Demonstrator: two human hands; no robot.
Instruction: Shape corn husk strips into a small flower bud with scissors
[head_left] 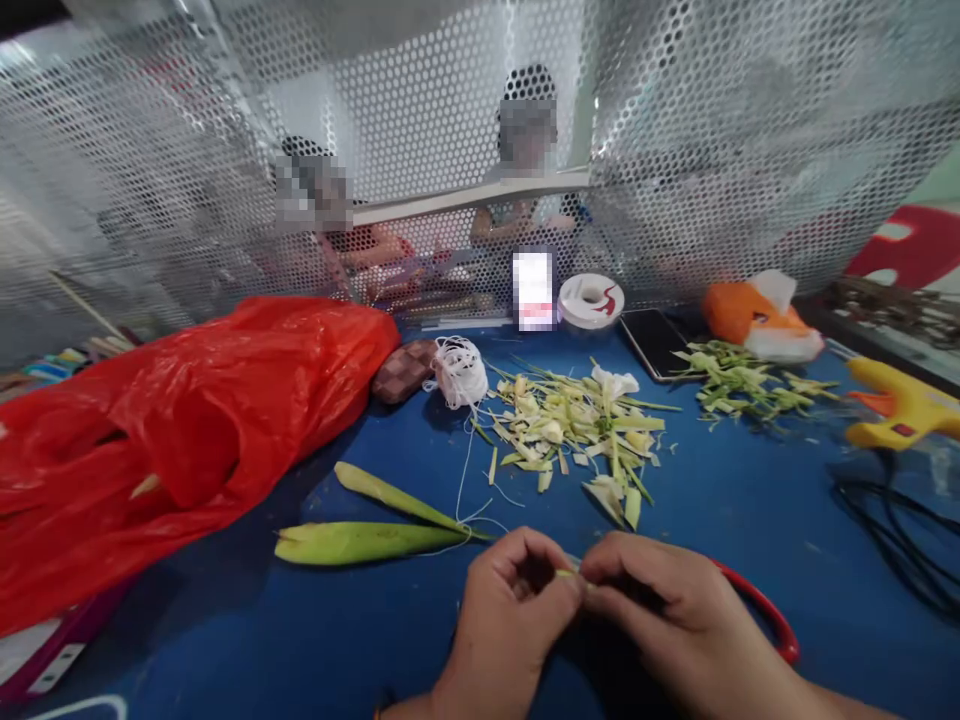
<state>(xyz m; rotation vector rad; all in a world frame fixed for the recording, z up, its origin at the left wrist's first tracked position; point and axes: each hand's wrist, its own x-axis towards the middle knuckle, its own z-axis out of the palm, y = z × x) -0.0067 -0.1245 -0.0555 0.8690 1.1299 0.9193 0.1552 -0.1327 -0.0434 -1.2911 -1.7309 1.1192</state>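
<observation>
My left hand (514, 615) and my right hand (667, 610) meet fingertip to fingertip near the table's front. Both are closed in a pinch on a small yellow-green plant piece (566, 574), mostly hidden by the fingers. Left of them lie two long green buds, the lower bud (367, 543) and the upper bud (394, 494), their thin stems together. White string (463, 465) runs from a loose ball of string (460, 373) down to those stems. Partly behind my right hand shows a red curved handle (776, 618); the rest of it is hidden.
Plant scraps (577, 425) and green trimmings (739, 380) lie on the blue table (300, 640). A red plastic bag (187, 420) fills the left. A tape roll (592, 300), phone (660, 343), tissue pack (761, 318) and yellow glue gun (904, 405) stand around. Two people sit behind the perforated screen (420, 110).
</observation>
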